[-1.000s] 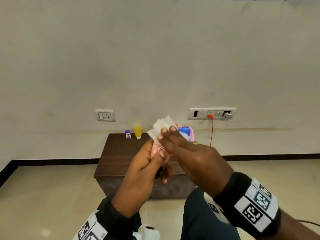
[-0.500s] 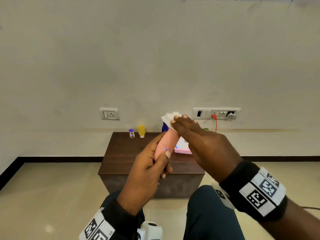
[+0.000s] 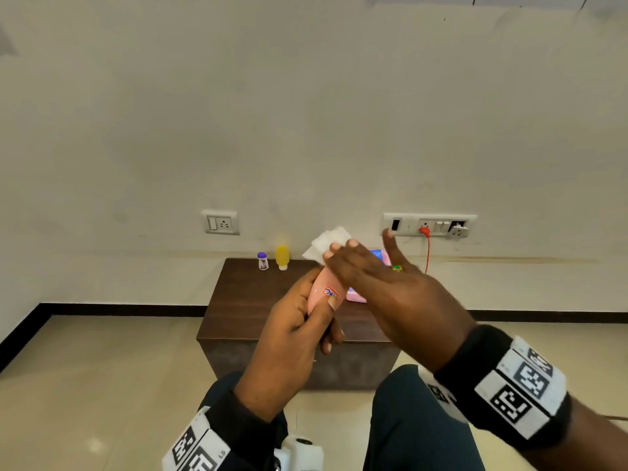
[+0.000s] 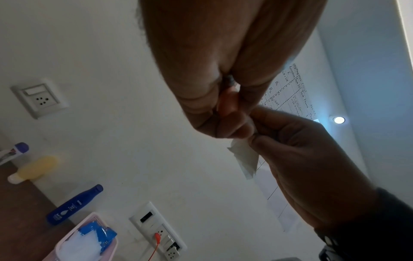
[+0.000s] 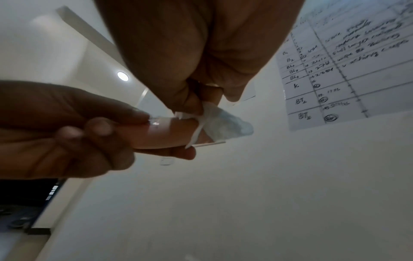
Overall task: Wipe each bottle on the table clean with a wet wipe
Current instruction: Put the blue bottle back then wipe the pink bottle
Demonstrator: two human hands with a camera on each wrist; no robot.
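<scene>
My left hand [image 3: 299, 321] grips a pink bottle [image 3: 323, 292] by its lower half and holds it tilted above the table, top end pointing away. My right hand [image 3: 343, 256] holds a white wet wipe [image 3: 328, 243] against the bottle's top end, thumb raised. In the right wrist view the wipe [image 5: 223, 123] is wrapped over the end of the bottle [image 5: 165, 134]. On the dark wooden table [image 3: 244, 300] stand a small purple-capped bottle [image 3: 262, 260] and a yellow bottle [image 3: 282, 257]. The left wrist view also shows a blue bottle [image 4: 73, 205].
A pink basket [image 4: 89, 243] with a blue pack of wipes sits on the table's right side, mostly hidden behind my hands in the head view. Wall sockets [image 3: 430, 225] with a red cable are behind the table. My knees are in front of it.
My right hand has slid the wipe up along the bottle towards its top end, baring more of the pink body. Its thumb now sticks up. My left hand keeps its hold.
</scene>
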